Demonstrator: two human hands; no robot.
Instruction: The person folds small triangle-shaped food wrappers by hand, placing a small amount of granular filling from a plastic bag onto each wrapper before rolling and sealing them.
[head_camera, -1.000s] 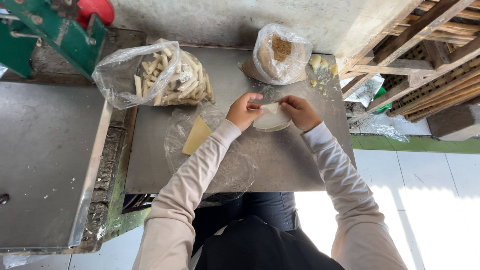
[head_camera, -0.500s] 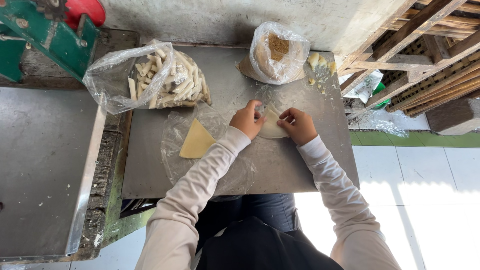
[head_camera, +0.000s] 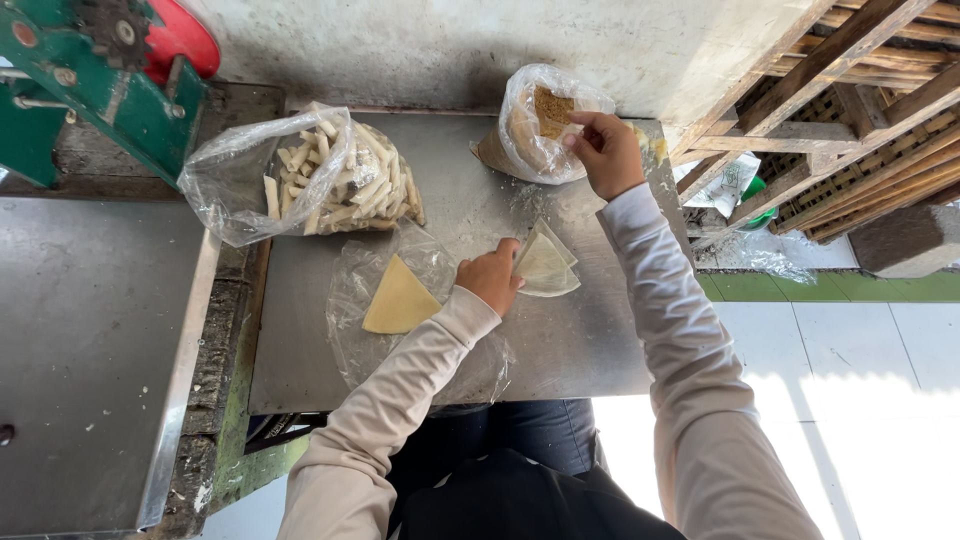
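My left hand (head_camera: 491, 277) rests on the metal table (head_camera: 560, 350) and pins the left edge of a pale folded pastry sheet (head_camera: 546, 267). My right hand (head_camera: 606, 150) is stretched to the back of the table, its fingers at the mouth of a clear bag of brown crumbly filling (head_camera: 535, 125). Whether it holds any filling is hidden by the fingers. A yellow triangular stack of pastry sheets (head_camera: 400, 298) lies on a plastic sheet left of my left hand.
A clear bag of rolled pale sticks (head_camera: 320, 180) sits at the table's back left. A green and red machine (head_camera: 100, 70) stands at the far left above a second metal surface (head_camera: 90, 350). Wooden slats (head_camera: 850, 90) lean at the right.
Both hands were together on the pastry sheet. Now my right hand has left it and reached back to the filling bag, while my left hand stays on the sheet.
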